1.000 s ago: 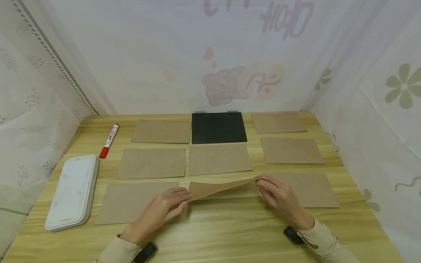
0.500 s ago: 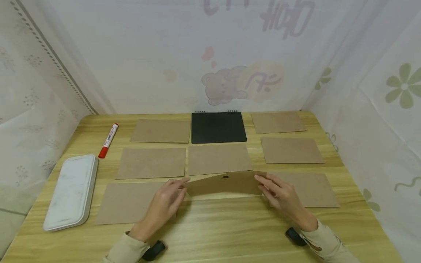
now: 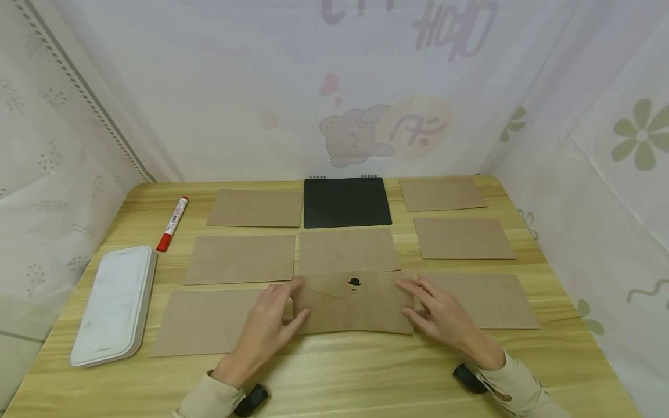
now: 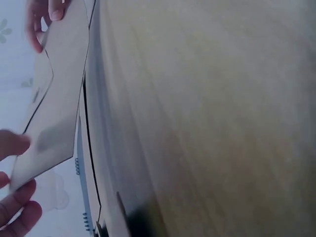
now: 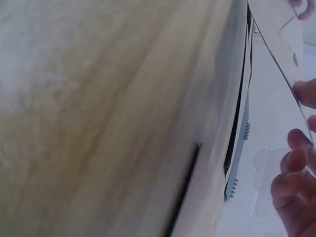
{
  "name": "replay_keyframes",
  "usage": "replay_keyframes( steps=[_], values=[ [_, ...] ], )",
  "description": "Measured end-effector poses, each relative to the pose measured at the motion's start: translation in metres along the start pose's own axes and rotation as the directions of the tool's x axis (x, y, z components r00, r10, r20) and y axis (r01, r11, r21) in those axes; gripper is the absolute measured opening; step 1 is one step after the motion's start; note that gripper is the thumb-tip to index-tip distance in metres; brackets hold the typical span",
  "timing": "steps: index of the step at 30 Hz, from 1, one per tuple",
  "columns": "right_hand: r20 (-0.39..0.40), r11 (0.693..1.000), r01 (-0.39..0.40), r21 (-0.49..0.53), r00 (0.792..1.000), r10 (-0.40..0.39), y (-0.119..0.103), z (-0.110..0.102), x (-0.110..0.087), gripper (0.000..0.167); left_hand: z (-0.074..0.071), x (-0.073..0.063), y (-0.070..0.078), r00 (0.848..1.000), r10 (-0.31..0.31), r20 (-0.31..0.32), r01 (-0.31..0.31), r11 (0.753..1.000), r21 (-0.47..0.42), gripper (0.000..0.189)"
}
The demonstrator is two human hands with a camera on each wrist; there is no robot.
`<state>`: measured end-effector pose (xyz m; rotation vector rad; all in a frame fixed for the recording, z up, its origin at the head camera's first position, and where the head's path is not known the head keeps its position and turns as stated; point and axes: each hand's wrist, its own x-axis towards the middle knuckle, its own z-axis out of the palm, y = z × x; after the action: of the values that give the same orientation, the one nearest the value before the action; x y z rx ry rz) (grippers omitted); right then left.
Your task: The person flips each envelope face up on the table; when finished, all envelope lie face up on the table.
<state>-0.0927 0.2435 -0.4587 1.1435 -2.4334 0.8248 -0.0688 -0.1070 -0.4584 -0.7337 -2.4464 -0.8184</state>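
A brown kraft-paper envelope (image 3: 355, 313) with a small black hat and moustache print is held off the table in the head view. My left hand (image 3: 269, 319) pinches its left edge between thumb and fingers. At the opposite edge, my right hand (image 3: 444, 310) pinches it the same way. A slanted flap line shows on the printed face. In the left wrist view the envelope (image 4: 59, 94) is raised above the wood surface, with left fingertips (image 4: 22, 197) at its near end. The right wrist view shows only part of the envelope (image 5: 276, 29).
Several brown paper rectangles, such as one at left (image 3: 240, 259) and one at right (image 3: 465, 239), lie flat in rows. A black spiral-bound pad (image 3: 347, 203) is at the back. A red-capped marker (image 3: 173, 223) and a white case (image 3: 112, 305) lie on the left.
The envelope has turned from a thin, edge-on tilt so that its printed face now shows towards the head camera. The left hand has shifted slightly right; both hands keep their grip.
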Motion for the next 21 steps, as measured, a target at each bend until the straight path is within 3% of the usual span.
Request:
replay_keyframes(
  steps=[4, 11, 17, 21],
  values=[
    [0.048, 0.998, -0.014, -0.060, 0.999, 0.017, 0.0007, 0.0026, -0.0020, 0.048, 0.0029, -0.0025, 0.0010, 0.997, -0.015, 0.077, 0.008, 0.996, 0.085, 0.067],
    [0.122, 0.993, -0.043, -0.112, 0.991, 0.057, 0.0018, 0.0080, -0.0036, 0.050, 0.0049, -0.0077, 0.0034, 0.977, -0.051, 0.206, 0.010, 0.981, 0.193, 0.070],
    [0.189, 0.984, -0.092, -0.152, 0.975, 0.120, 0.0021, 0.0080, -0.0039, 0.047, 0.0078, -0.0099, 0.0039, 0.960, -0.077, 0.268, 0.021, 0.978, 0.206, 0.068],
    [0.253, 0.975, -0.140, -0.171, 0.950, 0.181, 0.0011, 0.0086, -0.0025, 0.045, 0.0082, -0.0102, 0.0048, 0.950, -0.098, 0.296, 0.043, 0.982, 0.186, 0.067]
  ],
)
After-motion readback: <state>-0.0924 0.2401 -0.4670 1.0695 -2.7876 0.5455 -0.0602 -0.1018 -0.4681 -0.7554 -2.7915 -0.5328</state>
